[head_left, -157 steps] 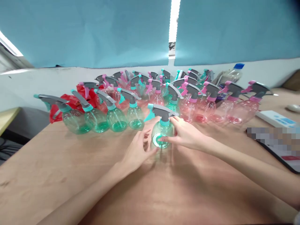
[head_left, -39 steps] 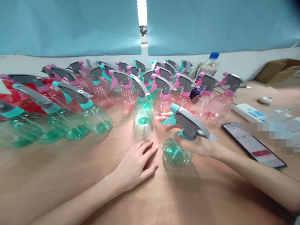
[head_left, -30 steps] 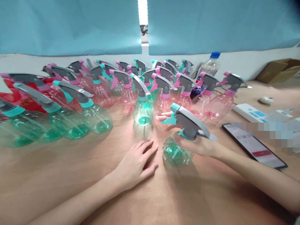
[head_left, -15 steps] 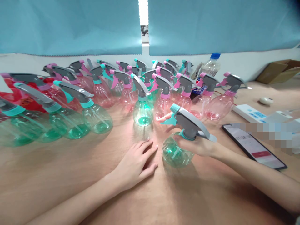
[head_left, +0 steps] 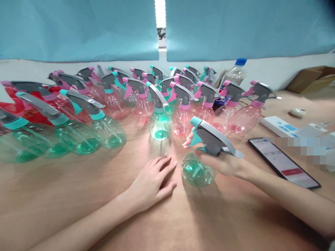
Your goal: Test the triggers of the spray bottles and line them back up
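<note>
My right hand (head_left: 222, 162) is wrapped round the neck of a green spray bottle (head_left: 197, 172) with a grey and turquoise trigger head. Its fingers curl at the turquoise trigger, and the nozzle points away to the left. My left hand (head_left: 154, 181) lies flat on the wooden table (head_left: 125, 226), fingers spread, holding nothing, just left of that bottle. Beyond the left hand stands another green spray bottle (head_left: 159, 130), upright. Behind my right hand is a pink spray bottle (head_left: 181, 122).
Several green spray bottles (head_left: 110, 134) and pink ones (head_left: 244, 118) stand across the back and left. A phone (head_left: 285, 164) showing a timer lies to the right, near a white power strip (head_left: 278, 126), a white mouse (head_left: 297, 112) and a cardboard box (head_left: 310, 80).
The fingers of my right hand have drawn in from stretched out toward the trigger. The bottle has barely shifted, and my left hand has stayed in place.
</note>
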The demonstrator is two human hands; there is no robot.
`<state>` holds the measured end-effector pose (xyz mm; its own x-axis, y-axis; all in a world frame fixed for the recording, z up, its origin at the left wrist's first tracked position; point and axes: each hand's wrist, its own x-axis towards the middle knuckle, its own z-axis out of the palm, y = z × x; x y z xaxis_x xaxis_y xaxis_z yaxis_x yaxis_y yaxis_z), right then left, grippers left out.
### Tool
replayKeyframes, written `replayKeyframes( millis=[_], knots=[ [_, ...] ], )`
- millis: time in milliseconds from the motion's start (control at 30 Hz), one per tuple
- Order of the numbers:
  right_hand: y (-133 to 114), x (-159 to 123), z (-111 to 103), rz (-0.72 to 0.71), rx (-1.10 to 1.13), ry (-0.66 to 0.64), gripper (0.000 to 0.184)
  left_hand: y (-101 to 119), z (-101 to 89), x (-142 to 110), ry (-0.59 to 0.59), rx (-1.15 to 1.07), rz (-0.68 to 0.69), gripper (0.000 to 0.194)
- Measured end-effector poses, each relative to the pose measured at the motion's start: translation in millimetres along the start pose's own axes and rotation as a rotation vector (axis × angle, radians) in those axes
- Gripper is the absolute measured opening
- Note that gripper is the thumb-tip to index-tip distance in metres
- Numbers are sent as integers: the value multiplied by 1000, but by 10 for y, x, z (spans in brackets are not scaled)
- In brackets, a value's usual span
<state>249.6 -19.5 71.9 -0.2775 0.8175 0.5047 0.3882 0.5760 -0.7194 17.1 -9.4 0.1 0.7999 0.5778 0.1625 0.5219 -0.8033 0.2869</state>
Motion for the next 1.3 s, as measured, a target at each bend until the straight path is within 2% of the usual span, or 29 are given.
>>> replayKeyframes(
  millis=[167,333,533,1033,1300],
  knots=[
    [31,-8,2,29,98,-7,28,5,1,6,17,-12,1,47],
    [68,-23,10,70,213,-89,45,-1,11,-2,21,-6,6,47],
    [94,-46,26,53,256,-88,60,-5,7,1,12,15,7,47],
    [110,-44,29,-3,211,-72,62,2,15,-5,5,23,7,48],
    [120,-52,40,17,217,-71,63,-3,10,5,3,24,7,47]
  ],
)
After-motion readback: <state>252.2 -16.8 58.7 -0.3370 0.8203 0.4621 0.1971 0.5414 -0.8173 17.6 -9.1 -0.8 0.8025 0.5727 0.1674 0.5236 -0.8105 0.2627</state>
